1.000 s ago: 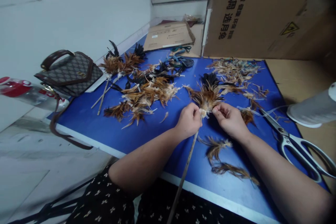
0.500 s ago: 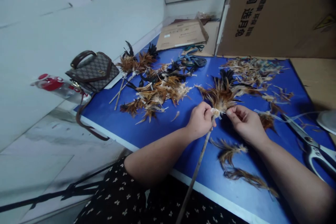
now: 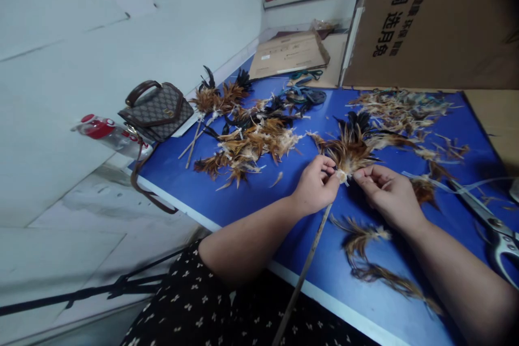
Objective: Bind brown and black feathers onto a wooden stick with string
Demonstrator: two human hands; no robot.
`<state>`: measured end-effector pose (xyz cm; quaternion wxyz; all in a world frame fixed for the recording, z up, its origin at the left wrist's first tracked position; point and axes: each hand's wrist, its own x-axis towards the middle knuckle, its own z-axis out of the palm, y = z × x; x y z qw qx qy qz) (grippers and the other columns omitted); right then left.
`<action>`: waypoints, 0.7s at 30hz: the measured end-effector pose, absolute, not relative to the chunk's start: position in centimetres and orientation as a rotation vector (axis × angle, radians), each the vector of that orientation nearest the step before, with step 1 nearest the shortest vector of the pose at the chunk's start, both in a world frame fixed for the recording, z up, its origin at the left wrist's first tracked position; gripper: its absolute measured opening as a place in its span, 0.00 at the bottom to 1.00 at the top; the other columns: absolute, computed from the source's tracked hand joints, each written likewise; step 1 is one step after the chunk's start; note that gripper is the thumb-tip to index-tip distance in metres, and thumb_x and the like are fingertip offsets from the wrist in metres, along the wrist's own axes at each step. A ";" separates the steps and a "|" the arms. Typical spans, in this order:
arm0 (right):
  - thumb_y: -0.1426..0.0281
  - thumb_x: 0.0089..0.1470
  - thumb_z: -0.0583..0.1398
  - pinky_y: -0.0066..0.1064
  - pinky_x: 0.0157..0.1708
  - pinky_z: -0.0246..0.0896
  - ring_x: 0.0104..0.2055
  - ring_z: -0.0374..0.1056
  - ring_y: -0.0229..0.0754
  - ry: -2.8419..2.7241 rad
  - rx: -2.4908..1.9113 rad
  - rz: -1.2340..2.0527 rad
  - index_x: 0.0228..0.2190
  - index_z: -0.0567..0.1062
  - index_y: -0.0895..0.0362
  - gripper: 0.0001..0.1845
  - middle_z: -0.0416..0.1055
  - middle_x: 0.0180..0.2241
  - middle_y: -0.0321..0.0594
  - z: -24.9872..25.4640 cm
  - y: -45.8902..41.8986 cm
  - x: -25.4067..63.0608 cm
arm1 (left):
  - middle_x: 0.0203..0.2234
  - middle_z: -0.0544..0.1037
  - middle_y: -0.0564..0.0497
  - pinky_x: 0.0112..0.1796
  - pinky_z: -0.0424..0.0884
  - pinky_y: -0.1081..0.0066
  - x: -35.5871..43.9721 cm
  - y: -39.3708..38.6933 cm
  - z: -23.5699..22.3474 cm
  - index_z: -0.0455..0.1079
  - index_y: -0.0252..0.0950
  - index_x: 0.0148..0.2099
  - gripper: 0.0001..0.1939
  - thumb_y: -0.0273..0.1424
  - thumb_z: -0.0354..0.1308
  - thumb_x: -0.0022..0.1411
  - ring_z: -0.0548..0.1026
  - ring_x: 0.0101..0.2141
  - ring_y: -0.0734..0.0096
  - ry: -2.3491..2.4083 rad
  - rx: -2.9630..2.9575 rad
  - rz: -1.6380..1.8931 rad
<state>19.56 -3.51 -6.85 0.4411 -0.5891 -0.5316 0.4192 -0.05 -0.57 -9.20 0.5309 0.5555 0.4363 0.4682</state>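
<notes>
A bunch of brown and black feathers [image 3: 352,146] fans out at the top of a long thin stick [image 3: 305,273], which slants down over the table's front edge. A whitish wrapping [image 3: 343,177] shows at the base of the feathers. My left hand [image 3: 318,186] is closed round the stick's upper end, thumb and fingertips beside the wrapping. On the other side of the base, my right hand [image 3: 391,194] makes a pinch; what lies between its fingertips is too small to make out. Loose feathers [image 3: 365,231] lie below my right hand.
Feather piles cover the table [image 3: 251,200] at left [image 3: 259,138] and back right [image 3: 401,108]. Two feathered sticks [image 3: 221,100] lie behind. Scissors [image 3: 492,221] are at far right. A handbag [image 3: 160,111] and bottle [image 3: 109,132] sit at the left edge; cardboard [image 3: 292,54] lies at the back.
The view has shifted slightly, so the scene sits further right. My left fingers have moved up around the wrapping, and my right pinch remains close to the feather base.
</notes>
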 end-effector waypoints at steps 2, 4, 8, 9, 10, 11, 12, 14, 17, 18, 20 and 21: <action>0.39 0.55 0.73 0.27 0.18 0.45 0.21 0.52 0.33 -1.329 -1.470 1.042 0.37 0.82 0.56 0.31 0.64 0.22 0.30 -6.8 -3.5 19.6 | 0.40 0.77 0.53 0.28 0.72 0.77 -0.1 -0.7 -8.9 0.68 0.39 0.51 0.20 0.32 0.74 0.64 0.75 0.25 0.82 1.030 1.300 1.080; 0.39 0.55 0.73 0.27 0.19 0.46 0.22 0.52 0.34 -1.346 -1.475 1.048 0.38 0.83 0.56 0.32 0.66 0.23 0.31 -6.7 -3.5 19.6 | 0.38 0.78 0.54 0.25 0.70 0.76 -0.2 -0.9 -8.4 0.66 0.40 0.52 0.23 0.34 0.75 0.63 0.75 0.22 0.80 1.013 1.242 1.013; 0.40 0.56 0.72 0.26 0.19 0.46 0.22 0.53 0.34 -1.377 -1.461 1.067 0.38 0.83 0.56 0.31 0.67 0.24 0.32 -6.8 -3.5 19.7 | 0.28 0.78 0.58 0.22 0.69 0.74 -0.1 -0.8 -7.6 0.62 0.39 0.54 0.26 0.38 0.74 0.65 0.75 0.17 0.73 0.950 1.099 0.841; 0.40 0.57 0.72 0.26 0.19 0.47 0.22 0.53 0.34 -1.384 -1.455 1.067 0.38 0.83 0.56 0.31 0.67 0.23 0.31 -6.8 -3.5 19.7 | 0.27 0.79 0.57 0.22 0.70 0.73 -0.1 -0.7 -7.5 0.62 0.39 0.53 0.25 0.37 0.74 0.66 0.76 0.17 0.72 0.925 1.058 0.826; 0.40 0.57 0.72 0.26 0.19 0.47 0.22 0.53 0.34 -1.391 -1.449 1.063 0.39 0.83 0.56 0.31 0.67 0.23 0.31 -6.8 -3.5 19.6 | 0.27 0.80 0.56 0.23 0.71 0.72 -0.1 -0.5 -7.4 0.62 0.39 0.53 0.24 0.35 0.73 0.66 0.77 0.18 0.71 0.897 1.018 0.821; 0.40 0.57 0.71 0.26 0.19 0.48 0.22 0.54 0.34 -1.398 -1.444 1.057 0.39 0.83 0.56 0.31 0.67 0.23 0.31 -6.8 -3.5 19.6 | 0.28 0.81 0.54 0.23 0.72 0.72 -0.2 -0.4 -7.3 0.61 0.38 0.53 0.24 0.34 0.73 0.66 0.78 0.19 0.69 0.871 0.976 0.821; 0.39 0.57 0.71 0.26 0.19 0.49 0.22 0.55 0.34 -1.405 -1.440 1.051 0.39 0.83 0.56 0.31 0.68 0.23 0.31 -6.8 -3.5 19.6 | 0.29 0.82 0.53 0.24 0.73 0.71 -0.2 -0.3 -7.2 0.61 0.38 0.53 0.24 0.31 0.73 0.65 0.79 0.20 0.69 0.849 0.939 0.821; 0.39 0.57 0.71 0.27 0.20 0.52 0.22 0.57 0.34 -1.417 -1.428 1.036 0.38 0.83 0.56 0.31 0.69 0.24 0.32 -6.8 -3.5 19.5 | 0.29 0.83 0.50 0.25 0.72 0.71 -0.3 -0.1 -7.0 0.61 0.37 0.54 0.27 0.28 0.74 0.61 0.79 0.21 0.67 0.829 0.877 0.818; 0.40 0.58 0.71 0.28 0.21 0.58 0.22 0.61 0.36 -1.423 -1.391 0.972 0.39 0.83 0.55 0.30 0.70 0.24 0.32 -6.4 -3.3 19.7 | 0.30 0.84 0.48 0.26 0.70 0.71 -0.5 0.4 -6.5 0.63 0.36 0.54 0.31 0.25 0.77 0.55 0.79 0.23 0.67 0.833 0.780 0.867; 0.41 0.59 0.71 0.29 0.21 0.60 0.22 0.62 0.37 -1.421 -1.379 0.934 0.40 0.83 0.55 0.29 0.70 0.24 0.33 -6.2 -3.1 20.0 | 0.31 0.84 0.47 0.26 0.69 0.71 -0.6 0.7 -6.2 0.65 0.36 0.53 0.31 0.25 0.78 0.54 0.78 0.24 0.68 0.828 0.756 0.891; 0.43 0.60 0.70 0.31 0.23 0.64 0.22 0.65 0.39 -1.427 -1.380 0.849 0.44 0.83 0.55 0.28 0.75 0.27 0.35 -5.5 -2.8 20.7 | 0.32 0.84 0.45 0.27 0.65 0.73 -0.8 1.2 -5.5 0.69 0.33 0.49 0.26 0.25 0.79 0.54 0.76 0.25 0.71 0.809 0.736 0.930; 0.44 0.61 0.70 0.34 0.25 0.67 0.23 0.67 0.40 -1.450 -1.385 0.799 0.46 0.84 0.54 0.27 0.78 0.30 0.38 -4.9 -2.6 21.2 | 0.31 0.83 0.44 0.27 0.63 0.73 -1.0 1.4 -5.1 0.72 0.31 0.46 0.21 0.25 0.78 0.55 0.75 0.25 0.74 0.803 0.746 0.932</action>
